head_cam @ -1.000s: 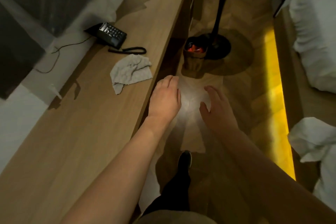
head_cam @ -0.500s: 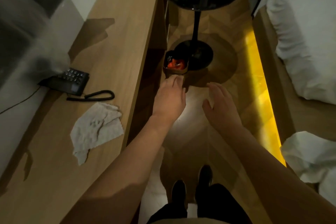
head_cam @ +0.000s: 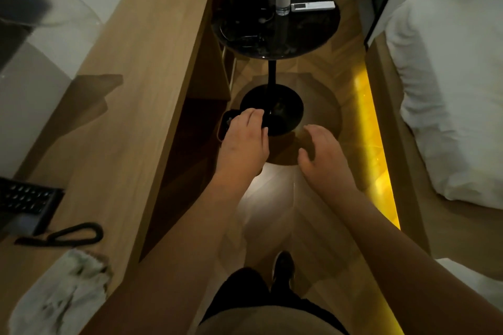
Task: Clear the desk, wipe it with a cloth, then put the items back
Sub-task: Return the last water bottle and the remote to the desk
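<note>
The left hand reaches down over a small bin on the floor beside the desk, the right hand hovers relaxed at three o'clock of it, and the cloth lies at seven o'clock below the telephone.

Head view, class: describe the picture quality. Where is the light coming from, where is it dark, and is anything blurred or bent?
Head view: dim overall; a yellow light strip glows along the bed base and a pale bright patch lies on the floor between the forearms; the round side table is near-black; the top-left corner is smeared with blur; the desk edge slants from wide-angle distortion.
</note>
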Motion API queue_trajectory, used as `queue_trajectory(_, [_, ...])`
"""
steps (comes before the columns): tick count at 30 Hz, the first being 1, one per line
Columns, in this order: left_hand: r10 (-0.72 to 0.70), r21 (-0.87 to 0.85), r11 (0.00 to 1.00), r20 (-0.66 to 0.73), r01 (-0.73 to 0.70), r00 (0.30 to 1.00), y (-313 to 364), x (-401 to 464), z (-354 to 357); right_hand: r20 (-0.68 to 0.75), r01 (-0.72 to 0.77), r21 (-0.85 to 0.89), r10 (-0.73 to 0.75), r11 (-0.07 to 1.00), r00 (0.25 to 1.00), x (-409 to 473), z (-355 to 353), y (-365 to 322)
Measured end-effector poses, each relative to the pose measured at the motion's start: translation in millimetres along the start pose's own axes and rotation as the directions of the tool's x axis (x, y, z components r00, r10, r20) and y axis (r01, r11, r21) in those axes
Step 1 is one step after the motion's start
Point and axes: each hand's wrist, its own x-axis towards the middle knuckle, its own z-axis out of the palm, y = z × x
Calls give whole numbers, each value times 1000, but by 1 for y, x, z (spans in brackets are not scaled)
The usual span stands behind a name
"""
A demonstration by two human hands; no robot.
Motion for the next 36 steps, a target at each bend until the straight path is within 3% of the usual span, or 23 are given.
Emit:
queue_trajectory(13, [-52,-64,996,67,56,996,-7,190,78,1,-14,-9,14,1000,1000,208,-5,49])
queue_trajectory(25, [-199,-144,966,110,214,974,-25,358,138,-17,-52,-66,51,996,999,396,-12,79])
queue_trajectory(32, [-306,-228,918,111,324,946,-14,446,180,44,-31,-50,33,998,998,497,-23,119])
queue_trajectory(36, [-414,-320,844,124,431,902,1,500,200,92,-5,-28,8,1000,996,559,-35,144])
